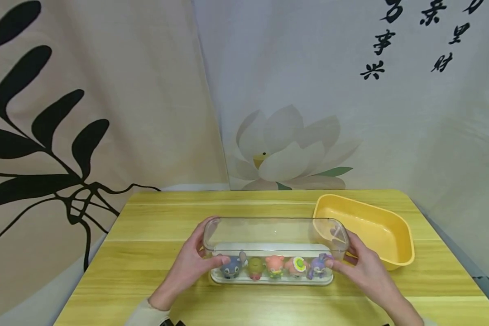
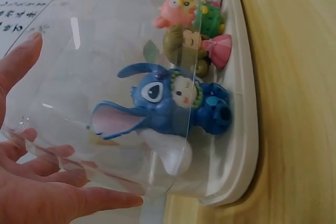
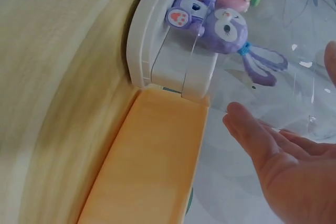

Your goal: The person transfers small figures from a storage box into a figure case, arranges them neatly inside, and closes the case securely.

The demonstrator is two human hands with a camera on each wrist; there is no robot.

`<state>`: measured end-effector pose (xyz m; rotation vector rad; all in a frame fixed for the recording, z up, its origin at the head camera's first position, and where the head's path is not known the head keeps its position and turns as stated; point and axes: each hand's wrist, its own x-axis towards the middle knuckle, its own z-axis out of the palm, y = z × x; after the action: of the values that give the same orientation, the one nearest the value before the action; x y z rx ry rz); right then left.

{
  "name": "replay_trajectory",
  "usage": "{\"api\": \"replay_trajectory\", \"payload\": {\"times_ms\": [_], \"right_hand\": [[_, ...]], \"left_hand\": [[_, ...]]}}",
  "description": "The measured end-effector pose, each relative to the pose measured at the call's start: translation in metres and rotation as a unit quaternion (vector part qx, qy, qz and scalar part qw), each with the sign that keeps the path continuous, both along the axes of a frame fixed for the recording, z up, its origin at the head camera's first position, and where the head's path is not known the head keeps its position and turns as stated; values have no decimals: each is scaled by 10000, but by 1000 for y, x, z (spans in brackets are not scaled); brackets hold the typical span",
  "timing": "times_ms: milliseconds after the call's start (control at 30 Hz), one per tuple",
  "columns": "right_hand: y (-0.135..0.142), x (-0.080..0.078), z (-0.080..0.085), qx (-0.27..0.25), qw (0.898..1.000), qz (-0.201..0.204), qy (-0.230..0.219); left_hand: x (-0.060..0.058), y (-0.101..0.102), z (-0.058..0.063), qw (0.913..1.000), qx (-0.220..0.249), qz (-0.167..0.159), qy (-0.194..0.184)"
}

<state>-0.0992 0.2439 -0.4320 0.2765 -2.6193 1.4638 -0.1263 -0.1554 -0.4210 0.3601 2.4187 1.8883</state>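
Note:
A clear plastic cover (image 1: 269, 232) is held level over a white display base (image 1: 275, 281) on the table. My left hand (image 1: 192, 267) grips its left end, thumb in front. The right hand (image 1: 364, 268) holds the other end the same way. Lined up on the base are small toy figures: a blue big-eared one (image 2: 157, 95) at the left, an olive-green one (image 1: 255, 268), pink ones including a pig-like figure (image 1: 275, 264), and a purple rabbit (image 3: 226, 31) at the right. In the left wrist view, the cover's lower edge passes in front of the figures, above the base rim.
A yellow plastic basin (image 1: 407, 240) stands at the right rear of the wooden table (image 1: 146, 253), close behind the right hand and the base's right end. Behind the table hangs a printed cloth (image 1: 146, 90) with leaves, a lotus and black characters.

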Motion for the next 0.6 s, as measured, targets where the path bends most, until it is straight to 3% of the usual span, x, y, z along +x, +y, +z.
{"api": "replay_trajectory", "payload": {"times_ms": [400,600], "right_hand": [[-2,0,-5,285,9990,-99,-337],[-2,-1,-11,397,9989,-24,-259]], "left_hand": [[-1,-2,-12,9998,-92,-41,-144],[-2,-4,-19,9997,-87,-88,-208]]}}
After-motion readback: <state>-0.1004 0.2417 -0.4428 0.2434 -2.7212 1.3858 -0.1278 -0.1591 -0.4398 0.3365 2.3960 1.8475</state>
